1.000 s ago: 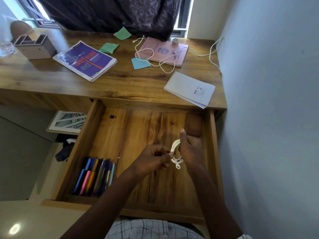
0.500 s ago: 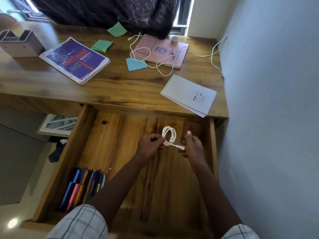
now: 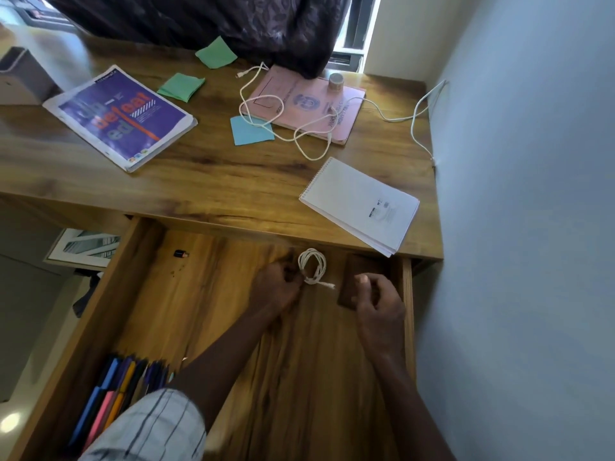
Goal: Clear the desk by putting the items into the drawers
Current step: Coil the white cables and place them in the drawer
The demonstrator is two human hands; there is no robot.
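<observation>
Coiled white cable (image 3: 311,265) moved deeper, left hand (image 3: 275,285) pinching

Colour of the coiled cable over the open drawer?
White. The coiled cable shows best in the head view.

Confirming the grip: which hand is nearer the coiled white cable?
Left. The left hand pinches the coiled white cable at its lower edge; the right hand sits apart, right of its plug end.

Pale wall (image 3: 532,194), dark curtain (image 3: 199,18), bright window (image 3: 372,28)
</observation>
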